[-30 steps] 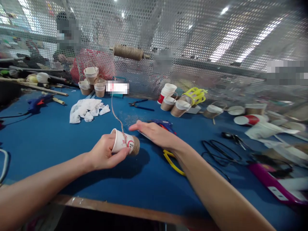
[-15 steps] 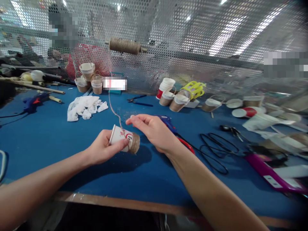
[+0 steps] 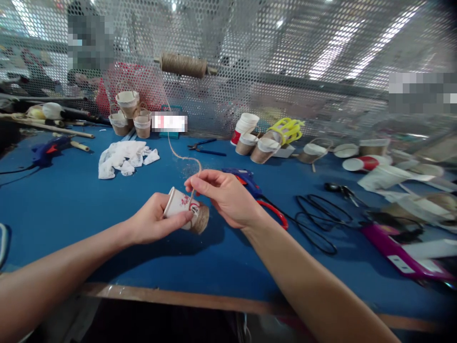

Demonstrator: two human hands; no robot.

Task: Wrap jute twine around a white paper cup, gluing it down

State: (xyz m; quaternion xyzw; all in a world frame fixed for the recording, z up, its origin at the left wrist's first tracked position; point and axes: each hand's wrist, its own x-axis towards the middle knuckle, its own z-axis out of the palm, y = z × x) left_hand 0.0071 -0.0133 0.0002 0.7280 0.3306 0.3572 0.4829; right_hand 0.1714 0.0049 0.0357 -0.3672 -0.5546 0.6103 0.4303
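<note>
My left hand (image 3: 153, 221) is closed around a small white paper cup (image 3: 178, 204) held on its side above the blue table (image 3: 71, 200). The cup's base end is wrapped in brown jute twine (image 3: 202, 219). My right hand (image 3: 224, 195) pinches the loose twine strand (image 3: 182, 156) just above the cup. That strand runs up and back to a twine spool (image 3: 183, 65) mounted on the perforated metal screen.
A blue glue gun (image 3: 246, 178) with a red cord lies just behind my right hand. Black scissors (image 3: 342, 190), black cable loops (image 3: 317, 216), pliers (image 3: 205, 145), white cloth (image 3: 123, 157), several twine-wrapped cups (image 3: 130, 114) and a magenta box (image 3: 400, 252) sit around. A person works behind the screen.
My right hand went from flat and outstretched to pinching the twine, and drew in close to the cup. The strand now hangs slack in a curve. My left hand kept the cup.
</note>
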